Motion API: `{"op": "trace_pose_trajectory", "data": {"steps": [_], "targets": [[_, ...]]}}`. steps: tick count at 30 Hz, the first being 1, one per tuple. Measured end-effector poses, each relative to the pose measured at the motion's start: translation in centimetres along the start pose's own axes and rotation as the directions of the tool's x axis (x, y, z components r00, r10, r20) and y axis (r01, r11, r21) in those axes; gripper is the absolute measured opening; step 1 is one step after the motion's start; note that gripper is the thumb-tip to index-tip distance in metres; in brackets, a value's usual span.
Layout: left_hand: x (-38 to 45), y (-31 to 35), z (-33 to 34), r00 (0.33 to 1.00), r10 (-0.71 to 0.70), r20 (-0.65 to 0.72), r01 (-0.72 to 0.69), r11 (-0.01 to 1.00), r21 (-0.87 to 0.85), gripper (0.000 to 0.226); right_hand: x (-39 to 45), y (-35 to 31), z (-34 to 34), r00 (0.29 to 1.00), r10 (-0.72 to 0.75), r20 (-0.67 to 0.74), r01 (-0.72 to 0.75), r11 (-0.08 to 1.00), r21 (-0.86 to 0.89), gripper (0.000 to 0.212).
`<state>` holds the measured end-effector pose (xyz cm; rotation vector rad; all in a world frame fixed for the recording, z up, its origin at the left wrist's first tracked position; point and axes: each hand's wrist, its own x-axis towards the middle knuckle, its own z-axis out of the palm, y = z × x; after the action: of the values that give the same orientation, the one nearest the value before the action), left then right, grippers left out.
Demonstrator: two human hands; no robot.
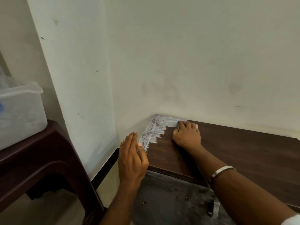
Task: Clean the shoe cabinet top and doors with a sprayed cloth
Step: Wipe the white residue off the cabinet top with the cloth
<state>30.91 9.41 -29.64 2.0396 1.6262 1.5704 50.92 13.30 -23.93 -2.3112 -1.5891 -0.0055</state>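
Note:
The shoe cabinet has a dark brown wooden top (235, 153) standing in a wall corner. Grey dust with wipe streaks (154, 130) covers its far left corner. My right hand (186, 133) lies on the top near the back wall, at the edge of the dust, its fingers curled over a pale cloth (196, 125) of which only a sliver shows. Fingers straight and together, my left hand (132, 158) is at the top's left edge and holds nothing. Below the top, the dusty cabinet door (170, 200) carries a metal handle (216, 207).
A dark brown plastic stool (40, 159) stands to the left and bears a translucent plastic container (21, 108). Pale walls close in behind and to the left of the cabinet. A narrow strip of floor (107, 179) with black skirting separates stool and cabinet.

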Motion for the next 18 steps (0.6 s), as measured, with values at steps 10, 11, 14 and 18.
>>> {"op": "trace_pose_trajectory", "data": {"steps": [10, 11, 14, 18], "targets": [[0.1, -0.4, 0.1, 1.000, 0.009, 0.008, -0.009, 1.000, -0.003, 0.060, 1.5, -0.4, 0.6, 0.996, -0.084, 0.008, 0.083, 0.995, 0.060, 0.056], [0.0, -0.4, 0.1, 1.000, 0.011, 0.010, -0.011, 1.000, -0.006, 0.060, 1.8, 0.7, 0.3, 0.999, -0.052, 0.002, 0.051, 0.997, 0.052, 0.057], [0.0, -0.4, 0.1, 1.000, 0.016, 0.009, -0.015, 1.000, -0.022, 0.060, 2.5, 3.8, -0.4, 0.999, 0.041, 0.001, -0.041, 0.999, 0.031, 0.059], [0.0, -0.4, 0.3, 1.000, 0.022, 0.010, -0.022, 1.000, -0.016, 0.059, 3.3, 3.6, -0.1, 0.995, 0.103, -0.018, -0.103, 0.994, 0.028, 0.058]]}}
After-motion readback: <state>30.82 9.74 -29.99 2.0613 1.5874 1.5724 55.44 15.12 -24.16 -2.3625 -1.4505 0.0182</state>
